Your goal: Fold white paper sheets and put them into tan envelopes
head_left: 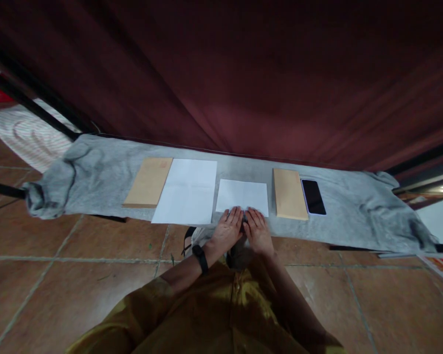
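Observation:
My left hand (229, 227) and my right hand (257, 227) lie side by side, fingers stretched flat on the near edge of a small folded white sheet (242, 195). Neither hand holds anything. A black band circles my left wrist. Left of the small sheet lies a larger white sheet (186, 191) with fold creases, and beyond it a brown envelope (149, 181). Right of the small sheet lie another brown envelope (289, 192) and a black phone (313, 196), screen dark.
Everything rests on a grey cloth (96, 167) over a low narrow table, its ends bunched. A dark red curtain (243, 73) hangs close behind. Brown floor tiles (59, 275) lie in front. A striped cloth (29, 135) is at far left.

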Tool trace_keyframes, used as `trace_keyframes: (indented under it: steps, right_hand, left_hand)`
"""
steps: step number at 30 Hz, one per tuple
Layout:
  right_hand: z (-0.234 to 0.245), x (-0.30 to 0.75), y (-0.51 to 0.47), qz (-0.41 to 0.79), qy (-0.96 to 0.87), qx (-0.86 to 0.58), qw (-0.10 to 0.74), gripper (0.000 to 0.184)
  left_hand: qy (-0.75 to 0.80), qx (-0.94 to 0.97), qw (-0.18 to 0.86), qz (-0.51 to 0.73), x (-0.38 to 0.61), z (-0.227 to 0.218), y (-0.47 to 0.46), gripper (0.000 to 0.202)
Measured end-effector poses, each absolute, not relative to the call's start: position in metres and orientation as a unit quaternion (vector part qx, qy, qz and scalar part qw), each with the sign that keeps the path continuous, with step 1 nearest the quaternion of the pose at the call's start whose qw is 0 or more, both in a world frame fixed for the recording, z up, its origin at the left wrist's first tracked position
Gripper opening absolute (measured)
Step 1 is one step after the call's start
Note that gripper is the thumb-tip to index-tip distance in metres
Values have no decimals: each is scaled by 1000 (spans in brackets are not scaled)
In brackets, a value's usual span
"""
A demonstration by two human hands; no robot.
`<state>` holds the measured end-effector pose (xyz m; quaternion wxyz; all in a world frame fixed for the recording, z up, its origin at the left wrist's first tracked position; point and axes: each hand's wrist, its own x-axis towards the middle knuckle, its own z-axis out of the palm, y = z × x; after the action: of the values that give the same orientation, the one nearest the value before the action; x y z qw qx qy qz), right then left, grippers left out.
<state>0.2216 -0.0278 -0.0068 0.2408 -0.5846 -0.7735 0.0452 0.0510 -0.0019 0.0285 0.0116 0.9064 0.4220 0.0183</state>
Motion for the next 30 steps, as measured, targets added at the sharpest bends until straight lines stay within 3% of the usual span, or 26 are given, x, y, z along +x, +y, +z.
trace_keyframes:
  steps: [19,27,30]
  right_hand:
    - [-14,268,-42,27,-769,-594,235,51]
    - [-10,269,-49,30,-749,-610,257,52]
    - [-10,256,-54,31,-743,-605,283,53]
  left_hand:
    - [453,891,18,-17,23,31,0,75]
    - [498,863,60,63,1,46,21,46]
    - [505,854,79,96,4,51,53,45]
